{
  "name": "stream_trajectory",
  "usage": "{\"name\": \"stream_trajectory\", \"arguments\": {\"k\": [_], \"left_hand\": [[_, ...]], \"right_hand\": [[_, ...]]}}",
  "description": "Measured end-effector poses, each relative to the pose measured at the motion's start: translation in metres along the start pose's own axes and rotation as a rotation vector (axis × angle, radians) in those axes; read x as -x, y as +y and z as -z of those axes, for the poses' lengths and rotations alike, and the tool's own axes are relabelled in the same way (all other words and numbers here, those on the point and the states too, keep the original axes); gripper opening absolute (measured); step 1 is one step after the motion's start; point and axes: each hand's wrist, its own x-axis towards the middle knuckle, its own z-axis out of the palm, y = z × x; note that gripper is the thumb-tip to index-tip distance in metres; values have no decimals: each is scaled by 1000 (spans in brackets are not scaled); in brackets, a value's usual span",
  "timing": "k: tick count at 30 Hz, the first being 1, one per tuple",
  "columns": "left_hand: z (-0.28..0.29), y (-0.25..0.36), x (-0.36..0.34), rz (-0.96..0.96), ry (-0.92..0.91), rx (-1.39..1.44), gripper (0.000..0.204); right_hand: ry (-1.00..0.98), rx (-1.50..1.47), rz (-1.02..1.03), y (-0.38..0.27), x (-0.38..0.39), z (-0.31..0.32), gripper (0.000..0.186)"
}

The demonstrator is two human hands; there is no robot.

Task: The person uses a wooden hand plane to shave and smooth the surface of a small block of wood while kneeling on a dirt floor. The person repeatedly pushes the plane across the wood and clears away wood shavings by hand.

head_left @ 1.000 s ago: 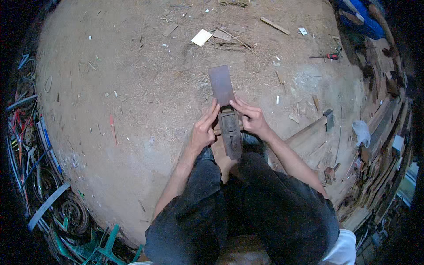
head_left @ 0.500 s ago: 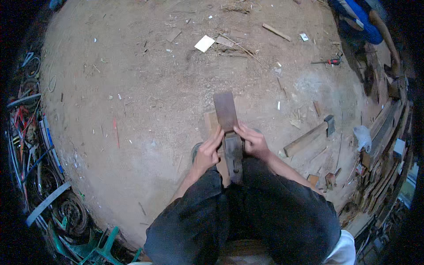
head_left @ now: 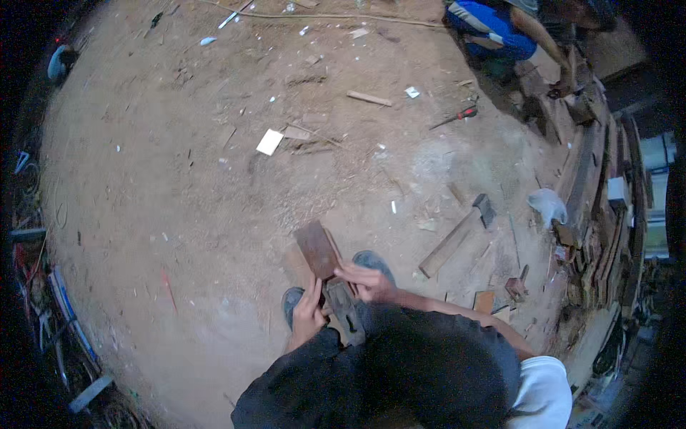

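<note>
A flat reddish-brown wooden block lies ahead of my knees, tilted toward the far left. My left hand presses its fingers against the block's near left corner. At the near right corner, the fingers of my right hand pinch the edge. Directly behind the block, between my thighs, is a dark, long tool with a slot in it; its exact kind is unclear. Part of a paler board shows under the block's left side. My palms and the block's underside are hidden.
A hatchet lies on the dirt floor to my right, with a red-handled screwdriver farther off. Stacked planks line the right side. A person in blue shorts crouches at far right. Metal scraps lie left.
My view has swung up and to the right, bringing more of the crouching person in. The block now slants leftward and sits lower in the picture. Both hands remain at its near end.
</note>
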Motion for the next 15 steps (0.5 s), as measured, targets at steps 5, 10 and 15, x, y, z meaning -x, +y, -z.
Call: {"name": "stream_trajectory", "arguments": {"k": [5,10,15], "left_hand": [[16,-17,-40,-18,-55,11,78],[26,-33,-124,-75,-70,47,81],[25,-34,-86,12,-28,27,77]], "right_hand": [[61,25,-43,3,-29,-6,72],[23,36,-60,31,-98,25,81],[-17,7,1,28,-90,9,77]]}}
